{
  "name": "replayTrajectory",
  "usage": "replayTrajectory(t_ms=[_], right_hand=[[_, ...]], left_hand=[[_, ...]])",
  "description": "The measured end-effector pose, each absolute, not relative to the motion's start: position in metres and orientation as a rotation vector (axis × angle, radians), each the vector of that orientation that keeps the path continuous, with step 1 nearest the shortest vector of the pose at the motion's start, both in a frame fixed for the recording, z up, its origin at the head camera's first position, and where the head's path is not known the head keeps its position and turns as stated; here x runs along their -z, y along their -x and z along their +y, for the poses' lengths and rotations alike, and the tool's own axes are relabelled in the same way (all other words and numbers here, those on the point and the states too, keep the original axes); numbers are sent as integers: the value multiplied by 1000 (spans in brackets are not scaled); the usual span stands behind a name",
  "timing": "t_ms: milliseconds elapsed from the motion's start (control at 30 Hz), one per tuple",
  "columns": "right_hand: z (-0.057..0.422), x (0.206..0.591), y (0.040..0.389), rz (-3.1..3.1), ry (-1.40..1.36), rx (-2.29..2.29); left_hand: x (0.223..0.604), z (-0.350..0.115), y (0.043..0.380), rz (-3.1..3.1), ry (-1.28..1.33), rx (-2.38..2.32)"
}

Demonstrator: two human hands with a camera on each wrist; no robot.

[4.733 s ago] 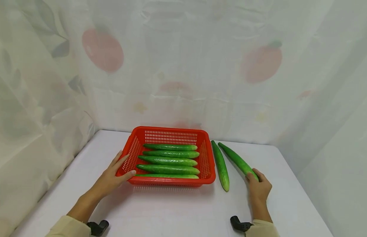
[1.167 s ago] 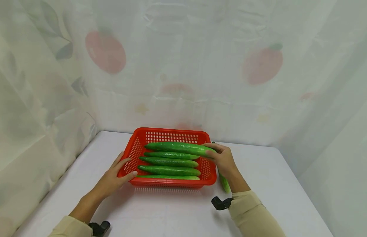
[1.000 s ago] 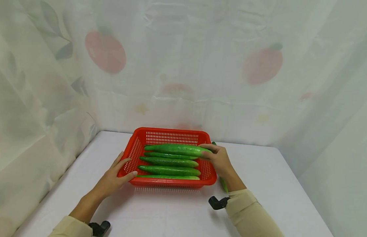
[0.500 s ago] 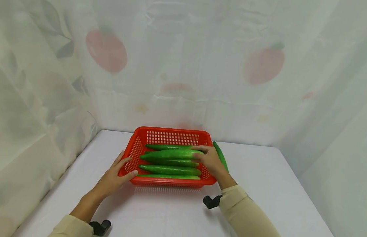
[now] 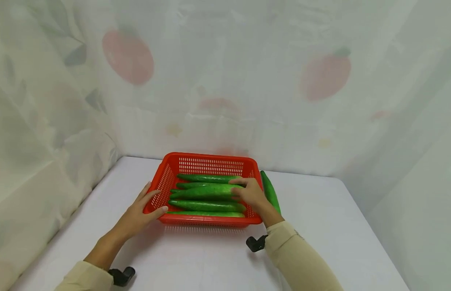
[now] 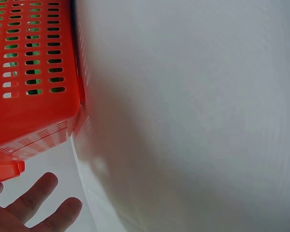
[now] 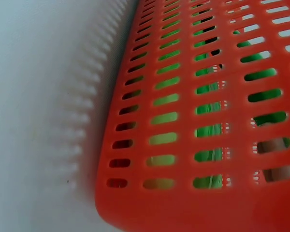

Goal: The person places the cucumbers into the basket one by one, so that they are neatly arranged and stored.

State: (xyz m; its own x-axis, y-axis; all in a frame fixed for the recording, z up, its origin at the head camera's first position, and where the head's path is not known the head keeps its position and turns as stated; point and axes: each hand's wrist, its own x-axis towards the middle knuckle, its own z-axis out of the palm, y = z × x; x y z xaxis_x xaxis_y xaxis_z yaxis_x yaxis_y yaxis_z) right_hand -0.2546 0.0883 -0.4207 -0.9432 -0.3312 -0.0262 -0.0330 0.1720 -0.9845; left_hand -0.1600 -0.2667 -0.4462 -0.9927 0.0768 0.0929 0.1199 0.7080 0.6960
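Note:
My right hand (image 5: pixel 252 194) pinches the pale right end of a green cucumber (image 5: pixel 203 191), which lies low over the other cucumbers (image 5: pixel 207 206) inside the red slotted basket (image 5: pixel 210 220). Several cucumbers are laid side by side across the basket floor. At the basket's left end, my left hand (image 5: pixel 137 214) rests on the rim with spread fingers, its thumb by the front corner. Spread fingertips (image 6: pixel 41 186) show below the basket's corner in the left wrist view. In the right wrist view, the basket wall (image 7: pixel 183 208) hides most of the right hand, with green showing through the slots.
One more cucumber (image 5: pixel 270 192) lies on the white table (image 5: pixel 218 258) along the basket's right side, partly behind my right wrist. A printed white curtain (image 5: pixel 225 81) hangs behind the table and down both sides.
The right hand picked the cucumber up from the table at right, carried it left over the basket, then brought it down and nearer onto the others. The left hand stayed at the rim.

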Motion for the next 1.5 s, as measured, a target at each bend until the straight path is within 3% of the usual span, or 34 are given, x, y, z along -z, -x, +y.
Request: replayTrajectory(t_ms=[467,1133,1500], right_hand=[[83,416,253,2219,253,1721],[92,416,250,1996,269,2041],[106,385,232,1981,398,2153]], left_hand=[[445,-265,160,-2843,167,1176],[444,-264,159,-2843,151,1200],[442,-265,158,-2842,150,1184]])
